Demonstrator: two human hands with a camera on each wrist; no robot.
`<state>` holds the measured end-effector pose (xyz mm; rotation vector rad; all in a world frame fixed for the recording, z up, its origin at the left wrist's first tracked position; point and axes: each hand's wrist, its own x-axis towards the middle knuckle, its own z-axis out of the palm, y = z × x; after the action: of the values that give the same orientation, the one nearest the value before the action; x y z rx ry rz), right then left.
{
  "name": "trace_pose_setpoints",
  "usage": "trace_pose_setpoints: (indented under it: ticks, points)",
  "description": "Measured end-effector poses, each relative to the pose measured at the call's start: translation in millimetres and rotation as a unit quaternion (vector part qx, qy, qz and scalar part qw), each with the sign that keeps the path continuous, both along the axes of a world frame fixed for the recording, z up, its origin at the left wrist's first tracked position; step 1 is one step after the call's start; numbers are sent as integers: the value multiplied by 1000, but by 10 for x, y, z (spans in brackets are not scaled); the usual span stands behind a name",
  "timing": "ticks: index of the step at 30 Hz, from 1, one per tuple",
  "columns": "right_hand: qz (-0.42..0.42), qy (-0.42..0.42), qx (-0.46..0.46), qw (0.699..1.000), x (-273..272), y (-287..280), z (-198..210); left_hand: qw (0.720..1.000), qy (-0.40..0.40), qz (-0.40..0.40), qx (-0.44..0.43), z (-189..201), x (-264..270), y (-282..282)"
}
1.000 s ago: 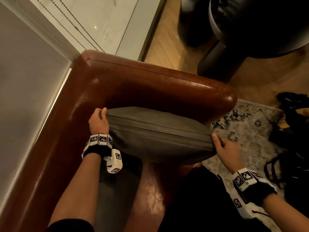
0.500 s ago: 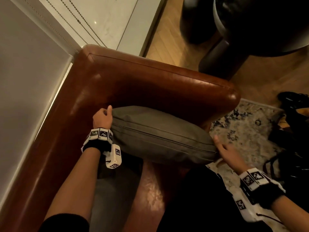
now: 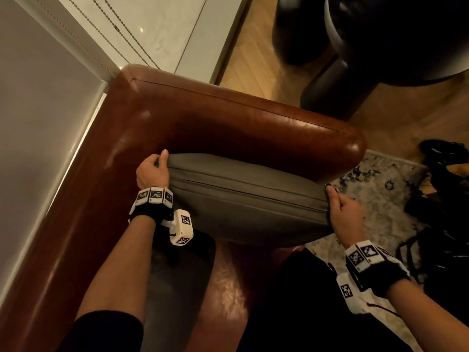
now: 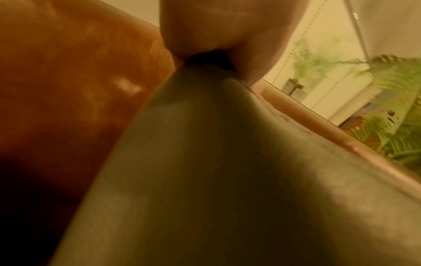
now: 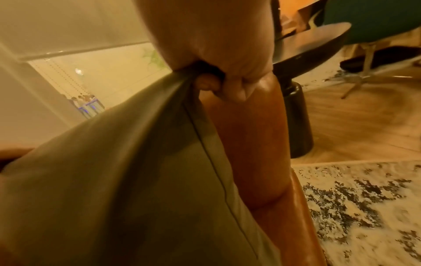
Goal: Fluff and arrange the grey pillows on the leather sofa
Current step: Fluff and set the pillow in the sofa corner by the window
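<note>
A grey pillow (image 3: 243,196) stands on edge against the armrest of the brown leather sofa (image 3: 228,118), its seam facing up. My left hand (image 3: 153,171) pinches the pillow's left top corner (image 4: 205,75), thumb laid over the edge. My right hand (image 3: 341,210) grips the right top corner (image 5: 182,79), fingers curled round the fabric. A second grey pillow (image 3: 172,288) lies lower on the seat under my left forearm, mostly hidden.
A dark round side table (image 3: 380,47) stands on the wooden floor beyond the armrest. A patterned rug (image 3: 380,189) lies to the right, with dark bags and straps (image 3: 441,199) on it. A wall and window blind (image 3: 38,97) run behind the sofa's back.
My right hand, which had slipped down off the pillow's right end, has come back up and taken hold of its corner. The left hand kept its pinch. The pillow sits slightly higher against the armrest.
</note>
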<state>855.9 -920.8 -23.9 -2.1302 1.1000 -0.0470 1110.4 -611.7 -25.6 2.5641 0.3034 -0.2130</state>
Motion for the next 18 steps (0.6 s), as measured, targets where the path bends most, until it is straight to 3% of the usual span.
trace_pose_setpoints:
  ticks: [2, 7, 9, 11, 14, 16, 18]
  points:
    - [6, 2, -3, 1000, -34, 5, -51, 1000, 13, -5, 11, 18, 48, -15]
    - [49, 139, -6, 989, -70, 5, -176, 992, 75, -25, 95, -35, 22, 6]
    - [32, 156, -25, 987, -40, 6, -125, 994, 61, -27, 88, -46, 27, -1]
    - [41, 136, -113, 983, 35, 56, -54, 997, 61, -9, 48, -41, 41, -43]
    - [159, 40, -193, 967, 379, 591, 108, 997, 77, 23, 4, -6, 25, -103]
    - [268, -17, -142, 953, 736, 1203, 209, 997, 78, 18, -6, -2, 22, -95]
    - [340, -7, -34, 940, 1057, 1768, 213, 998, 68, 10, -11, -23, 32, -65]
